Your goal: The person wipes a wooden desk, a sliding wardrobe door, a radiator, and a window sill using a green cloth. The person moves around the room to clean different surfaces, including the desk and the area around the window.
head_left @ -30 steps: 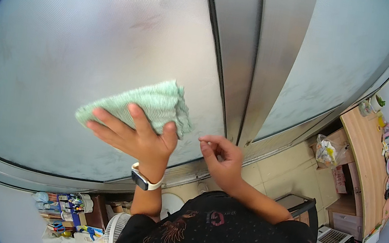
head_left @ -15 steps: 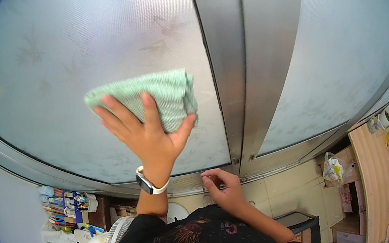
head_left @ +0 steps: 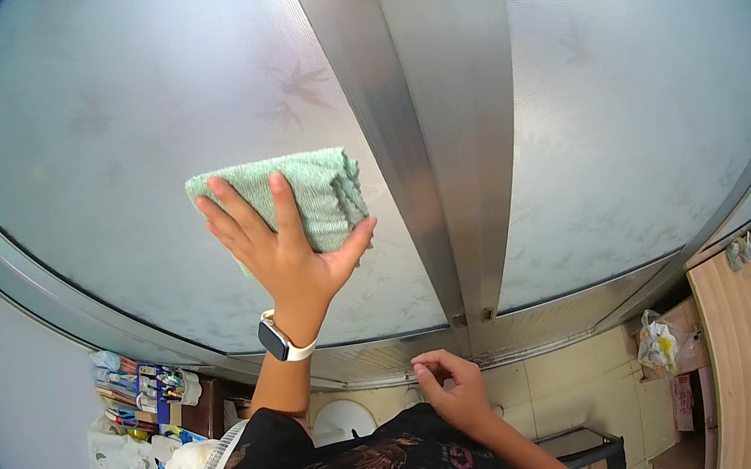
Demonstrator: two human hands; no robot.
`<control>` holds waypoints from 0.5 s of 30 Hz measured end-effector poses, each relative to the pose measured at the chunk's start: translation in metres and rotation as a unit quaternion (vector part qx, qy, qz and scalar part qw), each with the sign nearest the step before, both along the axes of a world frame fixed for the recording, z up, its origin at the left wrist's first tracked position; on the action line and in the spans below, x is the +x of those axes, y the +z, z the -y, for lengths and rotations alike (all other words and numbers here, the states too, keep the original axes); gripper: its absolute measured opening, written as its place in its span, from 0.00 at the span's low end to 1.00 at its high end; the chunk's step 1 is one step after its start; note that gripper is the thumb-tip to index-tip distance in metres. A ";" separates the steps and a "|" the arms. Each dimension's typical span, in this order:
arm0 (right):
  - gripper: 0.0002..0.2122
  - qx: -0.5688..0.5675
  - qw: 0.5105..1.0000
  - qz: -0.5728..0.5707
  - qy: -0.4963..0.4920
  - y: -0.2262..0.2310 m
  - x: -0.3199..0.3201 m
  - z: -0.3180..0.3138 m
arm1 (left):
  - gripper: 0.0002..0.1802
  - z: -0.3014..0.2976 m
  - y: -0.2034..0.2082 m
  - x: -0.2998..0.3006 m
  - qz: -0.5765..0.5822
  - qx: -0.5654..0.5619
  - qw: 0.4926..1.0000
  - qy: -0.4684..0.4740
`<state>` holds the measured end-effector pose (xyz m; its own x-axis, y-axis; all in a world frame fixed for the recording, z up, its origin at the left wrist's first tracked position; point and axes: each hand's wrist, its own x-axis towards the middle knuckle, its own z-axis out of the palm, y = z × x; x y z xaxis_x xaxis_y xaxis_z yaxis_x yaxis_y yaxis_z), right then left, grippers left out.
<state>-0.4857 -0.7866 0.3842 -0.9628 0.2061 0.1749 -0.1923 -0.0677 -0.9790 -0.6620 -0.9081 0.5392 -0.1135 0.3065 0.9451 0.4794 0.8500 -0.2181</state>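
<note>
My left hand [head_left: 281, 250] presses a folded green cloth [head_left: 319, 192] flat against a frosted glass door panel [head_left: 119, 128], fingers spread over the cloth. A white watch [head_left: 281, 344] sits on that wrist. My right hand [head_left: 450, 386] hangs lower, near my chest, with its fingers curled in and nothing visible in them. It is below the grey metal door frame [head_left: 440, 128] that runs between the two glass panels.
A second frosted panel [head_left: 644, 129] lies right of the frame. Below are a tiled floor [head_left: 567, 380], a shelf with bottles and books [head_left: 144, 384] at lower left, a wooden shelf [head_left: 739, 337] with small items at right, and boxes [head_left: 685, 402].
My left hand has slid the cloth up and to the right on the glass. My right hand has dropped away from the door frame toward my chest.
</note>
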 end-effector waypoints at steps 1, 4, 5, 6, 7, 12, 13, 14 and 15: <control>0.06 0.002 1.000 -0.001 -0.011 -0.001 0.003 -0.002 | 0.58 -0.004 0.006 0.000 -0.005 0.005 1.000 -0.001; 0.06 0.004 0.999 -0.005 -0.046 -0.003 0.011 -0.009 | 0.48 -0.003 0.011 -0.002 -0.029 0.029 0.999 -0.011; 0.06 0.003 0.998 -0.007 -0.057 -0.005 0.014 -0.012 | 0.47 -0.001 0.012 -0.003 -0.034 0.034 0.999 -0.012; 0.06 0.003 0.997 -0.005 -0.071 -0.006 0.017 -0.017 | 0.41 -0.005 0.013 0.000 -0.040 0.055 0.997 -0.031; 0.06 0.001 0.996 -0.006 -0.084 -0.007 0.021 -0.020 | 0.40 -0.004 0.014 0.002 -0.033 0.082 0.994 -0.060; 0.07 -0.021 0.991 0.008 -0.134 -0.020 0.031 -0.036 | 0.32 -0.030 0.027 0.017 -0.035 0.153 0.950 -0.269; 0.07 -0.023 0.990 0.009 -0.140 -0.020 0.033 -0.039 | 0.31 -0.039 0.030 0.025 -0.035 0.140 0.941 -0.307; 0.07 -0.026 0.989 0.009 -0.146 -0.020 0.034 -0.042 | 0.33 -0.051 0.033 0.031 -0.019 0.081 0.951 -0.298; 0.07 -0.027 0.988 0.010 -0.152 -0.020 0.037 -0.044 | 0.34 -0.068 0.034 0.031 0.021 0.046 0.948 -0.314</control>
<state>-0.4490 -0.7421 0.3644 -0.8586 0.4939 0.1374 -0.1923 -0.0618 -0.9794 -0.6307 -0.8405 0.5732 0.0250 0.2432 0.9697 0.9039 0.4088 -0.1259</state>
